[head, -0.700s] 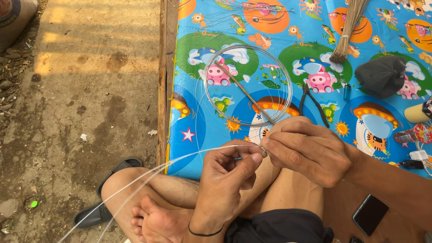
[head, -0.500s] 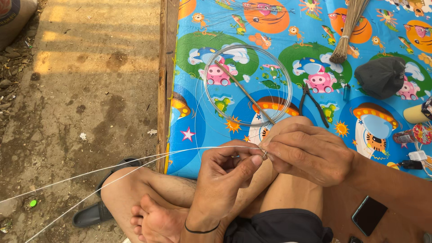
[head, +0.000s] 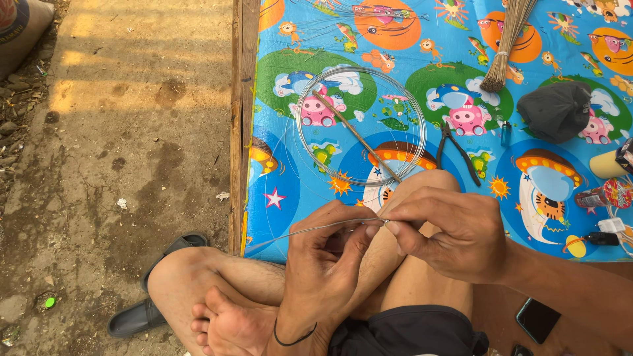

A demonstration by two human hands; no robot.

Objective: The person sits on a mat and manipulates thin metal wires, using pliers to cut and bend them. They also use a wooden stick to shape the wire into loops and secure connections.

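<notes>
Clear fishing line (head: 310,229) ran near-level, trailing left; left hand (head: 326,264) and right hand (head: 455,231) pinched its right end.

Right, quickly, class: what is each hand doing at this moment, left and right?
Left hand: closed, pinching the clear line between thumb and fingers.
Right hand: closed, pinching the same line where the two hands meet.
</notes>
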